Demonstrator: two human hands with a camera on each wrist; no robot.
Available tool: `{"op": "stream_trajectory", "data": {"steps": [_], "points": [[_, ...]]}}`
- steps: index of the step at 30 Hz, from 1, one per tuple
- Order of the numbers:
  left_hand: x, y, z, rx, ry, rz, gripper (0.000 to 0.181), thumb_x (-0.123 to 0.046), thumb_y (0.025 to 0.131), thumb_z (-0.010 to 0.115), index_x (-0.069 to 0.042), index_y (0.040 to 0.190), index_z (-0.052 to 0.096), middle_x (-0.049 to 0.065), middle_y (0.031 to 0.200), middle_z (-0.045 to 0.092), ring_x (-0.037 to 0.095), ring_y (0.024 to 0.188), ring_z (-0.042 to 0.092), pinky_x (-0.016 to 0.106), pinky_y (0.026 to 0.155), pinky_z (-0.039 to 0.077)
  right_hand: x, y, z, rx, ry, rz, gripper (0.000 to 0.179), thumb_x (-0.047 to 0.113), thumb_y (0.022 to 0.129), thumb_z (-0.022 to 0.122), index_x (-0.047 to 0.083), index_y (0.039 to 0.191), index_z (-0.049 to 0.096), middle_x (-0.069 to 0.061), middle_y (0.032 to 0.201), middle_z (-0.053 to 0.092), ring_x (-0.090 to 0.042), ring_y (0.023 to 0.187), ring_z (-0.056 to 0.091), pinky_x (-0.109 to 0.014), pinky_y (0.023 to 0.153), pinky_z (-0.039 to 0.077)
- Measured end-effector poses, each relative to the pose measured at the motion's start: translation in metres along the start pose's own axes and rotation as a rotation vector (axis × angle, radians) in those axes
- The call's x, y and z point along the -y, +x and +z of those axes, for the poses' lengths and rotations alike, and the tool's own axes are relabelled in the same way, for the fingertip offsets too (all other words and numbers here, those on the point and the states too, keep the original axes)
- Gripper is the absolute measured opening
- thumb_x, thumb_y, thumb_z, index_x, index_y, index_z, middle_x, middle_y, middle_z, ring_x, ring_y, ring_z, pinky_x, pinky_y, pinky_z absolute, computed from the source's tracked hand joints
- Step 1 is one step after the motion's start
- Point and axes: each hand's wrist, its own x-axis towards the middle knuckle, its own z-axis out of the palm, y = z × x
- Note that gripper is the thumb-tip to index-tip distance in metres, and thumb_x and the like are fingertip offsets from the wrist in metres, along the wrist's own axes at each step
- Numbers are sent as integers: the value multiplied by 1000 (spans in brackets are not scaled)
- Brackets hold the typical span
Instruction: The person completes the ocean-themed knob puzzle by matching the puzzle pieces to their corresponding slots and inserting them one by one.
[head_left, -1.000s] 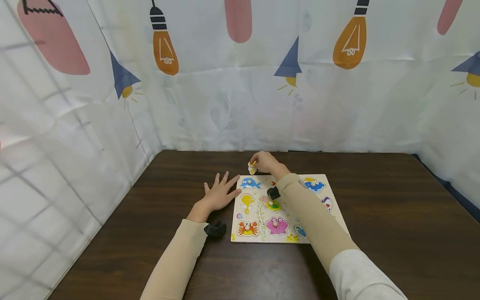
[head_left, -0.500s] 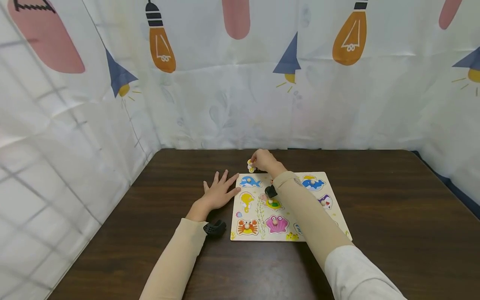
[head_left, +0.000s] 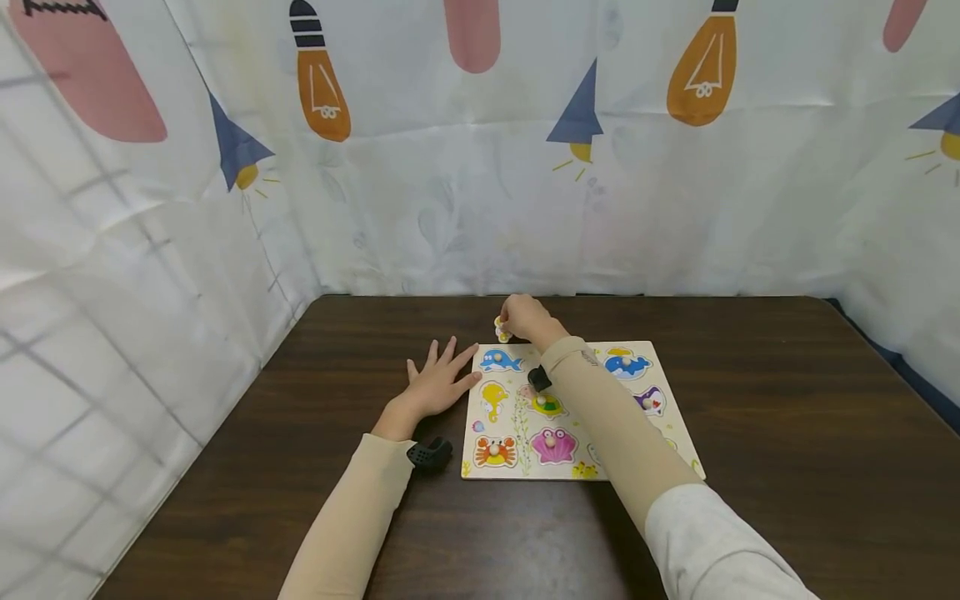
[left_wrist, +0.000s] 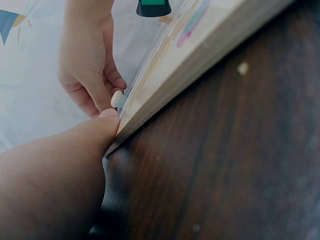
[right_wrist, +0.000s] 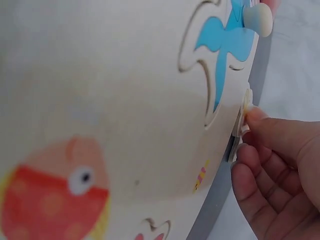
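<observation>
In the head view a wooden peg puzzle board [head_left: 673, 421] lies on the table, with sea animals such as a blue whale [head_left: 498, 361], a yellow seahorse [head_left: 493, 398], an orange crab [head_left: 495, 452] and a pink shell [head_left: 553, 446]. My right hand [head_left: 527, 318] reaches across to the far left corner and pinches a small yellow and white puzzle piece [head_left: 502, 330] just past the far edge. The right wrist view has this piece [right_wrist: 244, 112] on edge between thumb and fingers. My left hand [head_left: 429, 392] rests with fingers spread at the board's left edge, thumb and forefinger touching it.
The dark brown table [head_left: 787, 433] extends on both sides of the board. A patterned white curtain [head_left: 465, 217] hangs behind the table and along its left side. My right forearm covers part of the board, and each wrist wears a black device.
The right hand keeps its pinch on the puzzle piece and stays near the far left corner. The head view has tilted down slightly. The left hand stays in place.
</observation>
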Motion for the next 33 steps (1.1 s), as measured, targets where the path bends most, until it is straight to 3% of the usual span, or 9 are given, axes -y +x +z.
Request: {"op": "stream_trajectory", "data": {"steps": [8,22,33], "points": [[-1,3,0,-1,7,2,67,-52,108,43,-26,166,24,16,171,5,45,154,-7,79,109,-8,-7,-6,-7,-16,-4,-26,22,15,102,66,4,121,72,-12,119,69,-28,104,66,-40,89,55],[1,0,0,-8,5,-1,67,-54,107,44,-26,165,25,17,170,6,46,154,-7,80,108,-6,-17,-21,-21,-7,47,-123,12,18,102,67,8,108,73,-6,104,70,-21,89,62,-36,81,52],[3,2,1,-6,2,0,67,-54,107,44,-26,166,25,18,170,6,47,153,-7,80,108,-7,-17,-42,-28,12,89,-188,12,18,101,68,9,108,73,-5,104,70,-20,89,64,-35,83,54]]}}
